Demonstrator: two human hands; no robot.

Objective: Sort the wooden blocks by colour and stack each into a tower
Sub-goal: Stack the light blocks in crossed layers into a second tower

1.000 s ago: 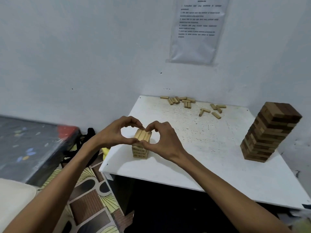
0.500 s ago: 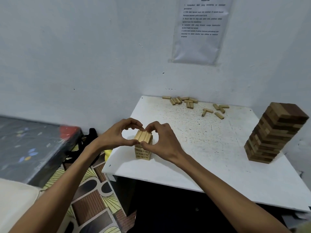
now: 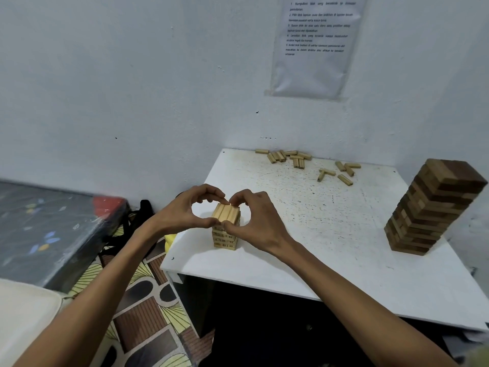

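Observation:
A short tower of light wooden blocks (image 3: 225, 234) stands near the front left corner of the white table (image 3: 304, 234). My left hand (image 3: 182, 213) and my right hand (image 3: 258, 221) curl around its top layer from either side, thumbs at the near edge and fingertips at the far edge, pinching the top blocks together. A tall tower of dark brown blocks (image 3: 431, 205) stands at the table's right side. Several loose light blocks (image 3: 304, 161) lie scattered along the back edge by the wall.
A printed sheet (image 3: 316, 43) hangs on the wall above the table. To the left is a dark patterned mattress (image 3: 45, 229) with a red item on it, and a patterned floor mat (image 3: 137, 300) below. A yellow object (image 3: 169, 241) peeks out at the table's left edge.
The view has shifted slightly left, so the towers sit further right in frame. Both hands stay around the top of the light tower, closing in a little on its top layer.

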